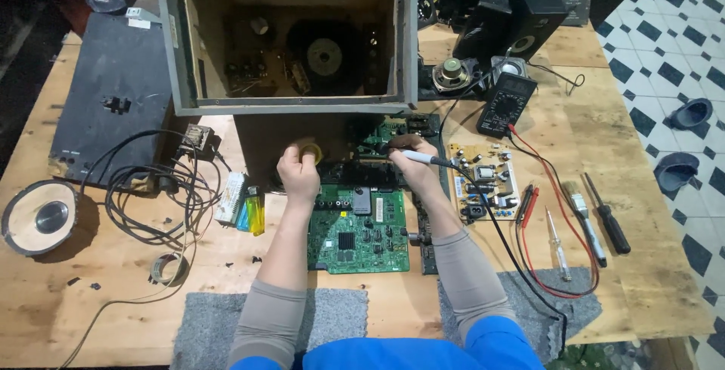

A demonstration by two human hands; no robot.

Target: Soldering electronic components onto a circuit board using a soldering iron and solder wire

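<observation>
Head view: the left hand was closed around a small yellow roll of tape, held just above the far edge of the green circuit board. The right hand gripped a soldering iron like a pen, its tip pointing left toward the darker board beyond the green one; the iron's black cord ran back along the right forearm toward the bench edge. Both forearms wore beige sleeves. Just right of the right hand lay a pale power board, with a black multimeter behind it and its red lead looping over the wood. A brush, a black-handled screwdriver and a thin test screwdriver lay further right. An open wooden speaker box stood behind the boards. To the left sat 2 lighters, a tangle of black wire and a round speaker.
</observation>
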